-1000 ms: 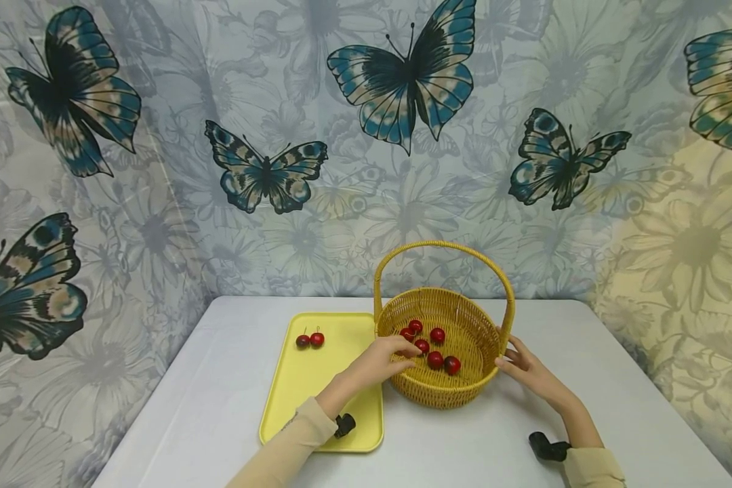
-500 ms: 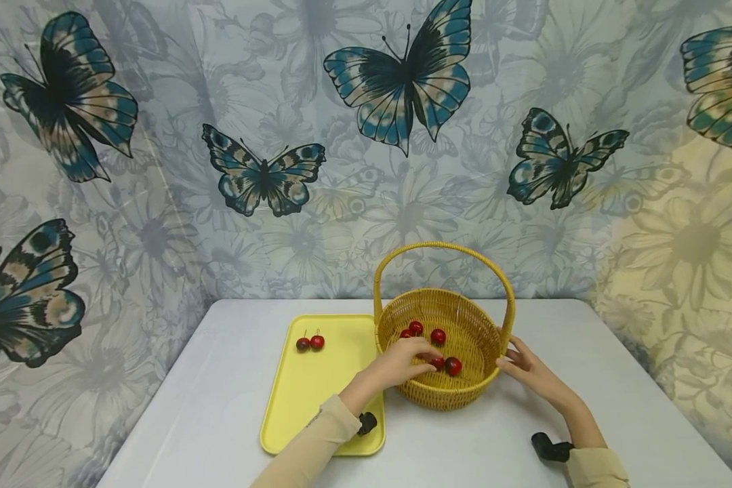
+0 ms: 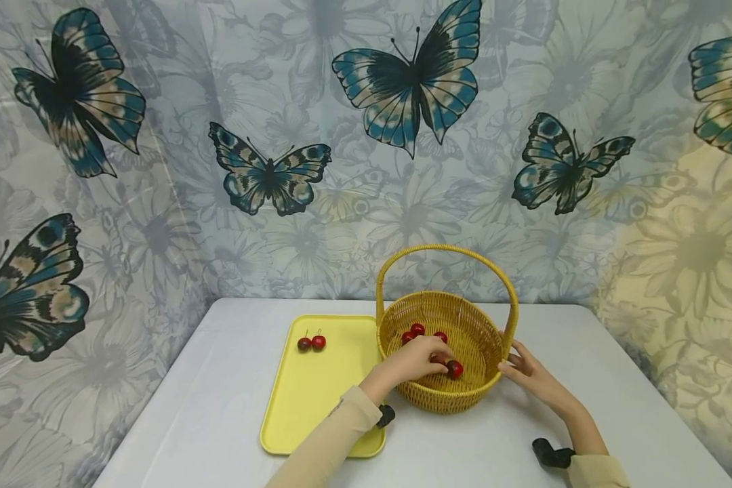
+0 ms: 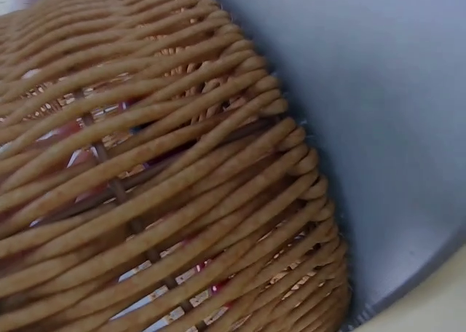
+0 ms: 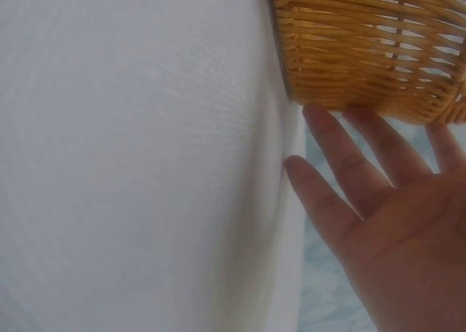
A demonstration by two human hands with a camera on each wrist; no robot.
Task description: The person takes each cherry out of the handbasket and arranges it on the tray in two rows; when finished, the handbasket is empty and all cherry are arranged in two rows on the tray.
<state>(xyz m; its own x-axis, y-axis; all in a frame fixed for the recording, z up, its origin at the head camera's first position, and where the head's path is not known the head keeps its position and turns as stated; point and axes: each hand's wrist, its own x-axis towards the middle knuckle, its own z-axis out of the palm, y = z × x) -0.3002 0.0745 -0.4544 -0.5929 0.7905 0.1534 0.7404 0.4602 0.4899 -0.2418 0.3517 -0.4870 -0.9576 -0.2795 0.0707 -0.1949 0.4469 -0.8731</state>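
Observation:
A yellow woven basket [image 3: 442,401] with an arched handle holds several dark red cherries [image 3: 417,329]. My left hand [image 3: 411,359] reaches in over its near-left rim. Its thumb and fingertips are around a cherry [image 3: 455,370] near the front, with a gap between them, and part of another cherry is hidden under the hand. The left wrist view shows only the basket's outer weave [image 4: 167,172]. At the basket's right side, my right hand [image 3: 533,376] touches the wall near the handle's foot. In the right wrist view its fingers [image 5: 342,161] are straight and spread, tips against the wicker.
On the left lies a yellow tray [image 3: 305,413] with two stemmed cherries [image 3: 312,343] near its far end. My left forearm crosses over the tray's near right part. A white cloth covers the table [image 3: 219,386], and a butterfly-print curtain [image 3: 354,257] hangs behind it.
My left hand has moved right across the inside of the basket, from the left cherries to the front ones. The right hand, basket and tray cherries have stayed put.

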